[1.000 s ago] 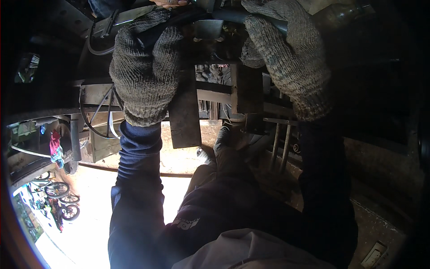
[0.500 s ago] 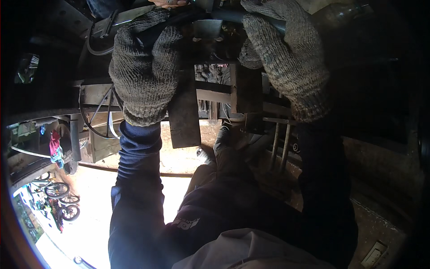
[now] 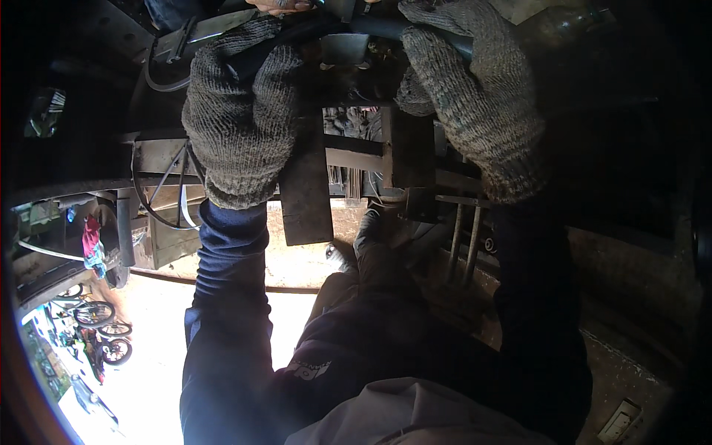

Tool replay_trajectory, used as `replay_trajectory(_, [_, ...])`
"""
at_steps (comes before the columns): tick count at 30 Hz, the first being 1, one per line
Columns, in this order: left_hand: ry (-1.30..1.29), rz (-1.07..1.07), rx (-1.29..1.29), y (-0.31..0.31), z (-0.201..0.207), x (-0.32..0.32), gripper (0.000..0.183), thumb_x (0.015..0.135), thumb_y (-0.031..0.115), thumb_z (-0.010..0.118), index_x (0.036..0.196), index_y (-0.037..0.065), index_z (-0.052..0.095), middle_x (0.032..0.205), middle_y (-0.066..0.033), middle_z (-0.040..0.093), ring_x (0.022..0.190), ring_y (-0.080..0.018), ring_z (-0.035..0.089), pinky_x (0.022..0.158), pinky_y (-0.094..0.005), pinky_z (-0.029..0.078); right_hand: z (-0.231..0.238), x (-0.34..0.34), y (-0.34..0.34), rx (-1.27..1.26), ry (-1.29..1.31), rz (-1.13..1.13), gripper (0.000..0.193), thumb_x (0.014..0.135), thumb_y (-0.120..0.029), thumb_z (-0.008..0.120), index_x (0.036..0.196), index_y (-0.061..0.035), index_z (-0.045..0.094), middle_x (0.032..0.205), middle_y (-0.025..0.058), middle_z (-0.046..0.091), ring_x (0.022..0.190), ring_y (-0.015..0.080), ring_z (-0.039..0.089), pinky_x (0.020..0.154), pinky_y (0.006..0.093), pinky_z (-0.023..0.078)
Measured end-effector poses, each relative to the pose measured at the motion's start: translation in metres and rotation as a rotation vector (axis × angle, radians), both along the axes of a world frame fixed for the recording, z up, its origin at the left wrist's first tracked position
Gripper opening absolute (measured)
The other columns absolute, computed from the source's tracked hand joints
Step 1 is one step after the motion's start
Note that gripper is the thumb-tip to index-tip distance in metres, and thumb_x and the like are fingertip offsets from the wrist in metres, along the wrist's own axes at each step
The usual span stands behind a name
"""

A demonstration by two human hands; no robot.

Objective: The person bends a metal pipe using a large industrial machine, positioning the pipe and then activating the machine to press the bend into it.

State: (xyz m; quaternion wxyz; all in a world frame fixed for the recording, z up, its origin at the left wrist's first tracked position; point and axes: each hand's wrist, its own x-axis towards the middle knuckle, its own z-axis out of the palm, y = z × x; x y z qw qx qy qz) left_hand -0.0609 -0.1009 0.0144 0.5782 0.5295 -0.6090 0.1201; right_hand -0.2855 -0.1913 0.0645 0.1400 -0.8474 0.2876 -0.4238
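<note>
Grey knitted gloves cover both of my hands. My left hand (image 3: 241, 122) is closed round the left part of a dark, slightly curved tube or bar (image 3: 382, 28) at the top of the view. Further along it to the right, my right hand (image 3: 482, 96) is curled round the same piece. Between the hands, just below the tube, sits a small grey metal plate (image 3: 344, 49). Another person's bare hand (image 3: 279, 6) shows at the top edge, near my left fingertips; what it does is cut off by the frame.
Below the tube hang dark flat metal pieces (image 3: 305, 193) on a frame. A spoked wheel (image 3: 167, 185) stands left of my left forearm. Metal rods (image 3: 463, 237) lie toward the right. Bicycles (image 3: 93, 319) stand outside in bright light, and a bottle (image 3: 560, 26) lies at top right.
My hands and the tube have hardly moved. A bit of the other person's fingers now shows at the top middle. At the lower left, a shape in the bright area has shifted up and left.
</note>
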Motion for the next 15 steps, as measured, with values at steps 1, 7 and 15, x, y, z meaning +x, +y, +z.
replay_trajectory(1, [-0.007, 0.017, 0.004, 0.0, -0.001, 0.002, 0.032, 0.1, 0.025, 0.068, 0.121, 0.001, 0.069, 0.116, -0.0143, 0.074, 0.106, -0.0258, 0.072, 0.098, -0.0359, 0.052, 0.0, 0.0, 0.0, 0.014, 0.004, 0.01, 0.037, 0.097, -0.023, 0.069, 0.126, -0.0003, 0.061, 0.124, 0.0199, 0.063, 0.112, 0.0334, 0.065, 0.098, 0.0433, 0.053])
replay_trajectory(7, [-0.085, 0.088, 0.002, -0.001, 0.0, 0.003, 0.042, 0.094, 0.027, 0.074, 0.118, -0.006, 0.064, 0.105, -0.0189, 0.074, 0.093, -0.032, 0.073, 0.086, -0.0372, 0.056, 0.001, -0.001, 0.001, 0.117, -0.025, 0.015, 0.036, 0.097, -0.021, 0.069, 0.125, -0.0001, 0.062, 0.119, 0.0194, 0.064, 0.108, 0.0327, 0.065, 0.096, 0.0423, 0.053])
replay_trajectory(15, [-0.016, 0.015, 0.037, 0.0, 0.009, -0.004, 0.034, 0.094, 0.023, 0.075, 0.115, -0.002, 0.066, 0.105, -0.0174, 0.073, 0.092, -0.0305, 0.073, 0.083, -0.0364, 0.057, -0.001, -0.003, 0.0, -0.045, -0.012, 0.003, 0.033, 0.096, -0.015, 0.07, 0.124, 0.0003, 0.063, 0.119, 0.02, 0.064, 0.108, 0.0331, 0.064, 0.095, 0.042, 0.052])
